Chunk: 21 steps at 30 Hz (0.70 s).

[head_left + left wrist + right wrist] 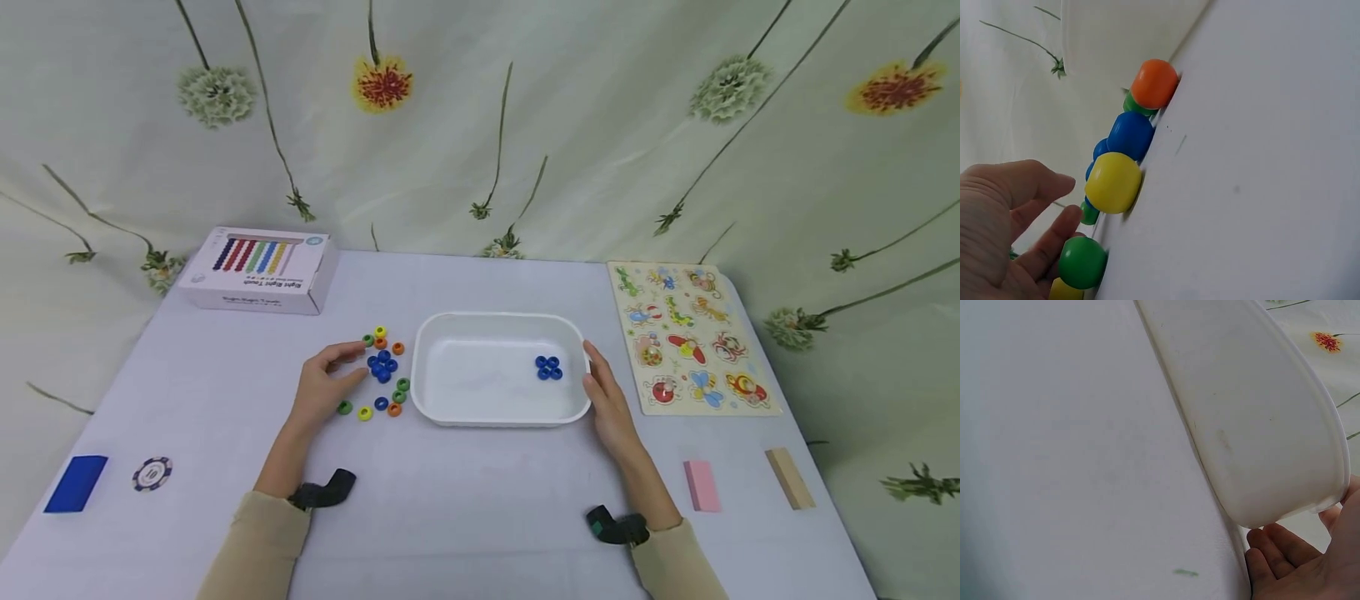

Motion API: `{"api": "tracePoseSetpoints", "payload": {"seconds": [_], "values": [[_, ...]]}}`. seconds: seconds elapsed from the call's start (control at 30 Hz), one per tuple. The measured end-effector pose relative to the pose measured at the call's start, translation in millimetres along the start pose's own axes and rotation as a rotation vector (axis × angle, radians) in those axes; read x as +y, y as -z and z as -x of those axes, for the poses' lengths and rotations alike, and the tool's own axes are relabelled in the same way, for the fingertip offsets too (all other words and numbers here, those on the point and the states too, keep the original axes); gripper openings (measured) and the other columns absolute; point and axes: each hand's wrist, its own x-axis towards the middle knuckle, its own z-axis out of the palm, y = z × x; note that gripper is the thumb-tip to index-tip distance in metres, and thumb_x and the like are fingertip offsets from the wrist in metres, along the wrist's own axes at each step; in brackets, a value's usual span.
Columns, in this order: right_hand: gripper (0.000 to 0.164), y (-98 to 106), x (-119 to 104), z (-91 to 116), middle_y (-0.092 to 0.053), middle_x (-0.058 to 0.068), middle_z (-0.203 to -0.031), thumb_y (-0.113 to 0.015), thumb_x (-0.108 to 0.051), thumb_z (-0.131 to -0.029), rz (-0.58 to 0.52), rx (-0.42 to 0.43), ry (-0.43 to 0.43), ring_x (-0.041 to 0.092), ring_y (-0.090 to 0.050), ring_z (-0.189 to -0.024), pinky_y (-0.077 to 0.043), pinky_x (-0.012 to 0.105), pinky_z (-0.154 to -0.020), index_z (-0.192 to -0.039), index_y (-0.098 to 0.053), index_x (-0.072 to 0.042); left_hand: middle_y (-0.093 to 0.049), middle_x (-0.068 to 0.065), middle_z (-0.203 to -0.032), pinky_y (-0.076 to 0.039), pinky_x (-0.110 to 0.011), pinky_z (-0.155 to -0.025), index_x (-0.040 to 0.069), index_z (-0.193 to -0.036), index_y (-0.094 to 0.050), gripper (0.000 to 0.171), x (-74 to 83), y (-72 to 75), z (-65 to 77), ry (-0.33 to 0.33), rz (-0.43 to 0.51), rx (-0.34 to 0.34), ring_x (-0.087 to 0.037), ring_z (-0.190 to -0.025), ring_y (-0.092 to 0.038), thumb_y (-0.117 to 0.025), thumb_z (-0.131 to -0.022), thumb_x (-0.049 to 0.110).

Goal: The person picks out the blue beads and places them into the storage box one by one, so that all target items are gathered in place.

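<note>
My left hand [324, 387] reaches in beside a loose cluster of blue beads [382, 367] on the table, its thumb and fingers apart with nothing between them. In the left wrist view, a yellow bead [1114, 183] and a green bead [1082, 262] show close to the fingertips; the blue beads are partly hidden behind the yellow one. At the right end of the white tray [487, 419], my right hand [611, 408] touches the rim and outer wall with fingers mostly straight. Several blue beads [548, 367] sit together inside the tray, near that end.
Orange, green and yellow beads surround the blue cluster, including an orange bead [394, 409]. A white box [258, 271] stands back left, and a picture puzzle board [690, 337] lies right. Around the front are a blue block [77, 483], poker chip [152, 473], pink block [702, 485] and wooden block [790, 478].
</note>
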Motion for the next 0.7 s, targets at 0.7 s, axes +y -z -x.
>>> {"api": "tracePoseSetpoints", "payload": {"seconds": [0.7], "values": [[0.045,2.5,23.8,-5.8,-0.020,-0.007,-0.147,-0.033,-0.024,-0.096,-0.004,0.009,0.018,0.022,-0.017,-0.135,-0.018,0.047,-0.106,-0.138,-0.023,-0.035,-0.055,-0.009,-0.109,-0.036,-0.041,-0.082,0.014,-0.111,-0.061,0.029,0.7,-15.6,-5.6,0.035,-0.316,0.051,-0.025,-0.098,-0.047,-0.061,-0.082,0.020]]}}
